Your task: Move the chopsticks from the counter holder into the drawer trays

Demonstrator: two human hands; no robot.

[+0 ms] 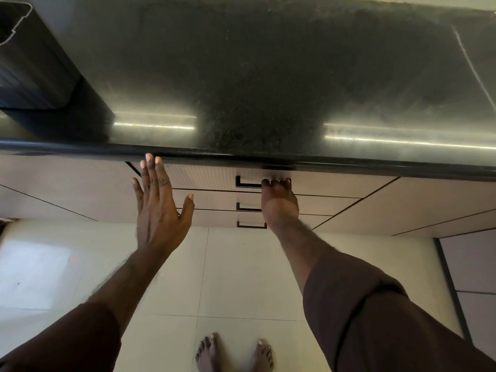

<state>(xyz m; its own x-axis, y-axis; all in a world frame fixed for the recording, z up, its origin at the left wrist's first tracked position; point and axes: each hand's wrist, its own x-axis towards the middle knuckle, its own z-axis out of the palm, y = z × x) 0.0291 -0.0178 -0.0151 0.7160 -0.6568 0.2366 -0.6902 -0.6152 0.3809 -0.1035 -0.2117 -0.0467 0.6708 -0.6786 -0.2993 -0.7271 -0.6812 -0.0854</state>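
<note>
2 hands, 3 drawer handles, 1 gripped.

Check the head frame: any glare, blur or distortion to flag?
Head view: two bright glare streaks on the dark countertop, near its front edge; wide-angle lens bows that edge; right hand slightly motion-blurred at the top drawer handle; left hand sharp, fingers spread; floor tiles bright, near washed out at left.

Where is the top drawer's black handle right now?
In the head view, the black handle sits centre frame just under the dark stone counter edge, with the right hand gripping its right end.
</note>
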